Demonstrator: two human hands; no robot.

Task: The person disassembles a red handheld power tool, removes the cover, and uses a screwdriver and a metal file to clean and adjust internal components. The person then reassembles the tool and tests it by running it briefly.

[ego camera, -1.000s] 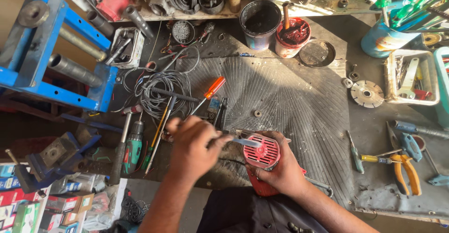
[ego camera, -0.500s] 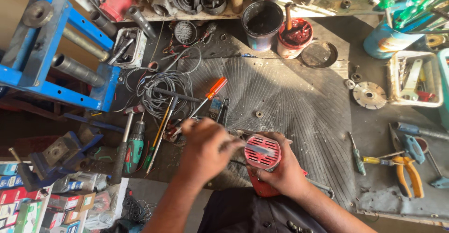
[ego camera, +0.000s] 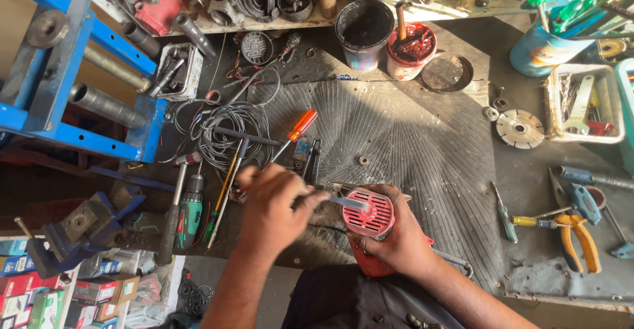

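Red motor with a slotted round end cover (ego camera: 368, 214), gripped at the near edge of the workbench (ego camera: 422, 144).

My right hand (ego camera: 403, 244) is wrapped tight around the motor body from below, cover facing up; my left hand (ego camera: 271, 207) is closed on a thin silvery tool (ego camera: 347, 202) whose tip lies across the cover. Just left sit a green drill (ego camera: 191, 211) and a hammer (ego camera: 173, 215); beyond them a coil of wire (ego camera: 228, 131) and an orange-handled screwdriver (ego camera: 297, 131); yellow-handled pliers (ego camera: 578, 240) lie well to the right.
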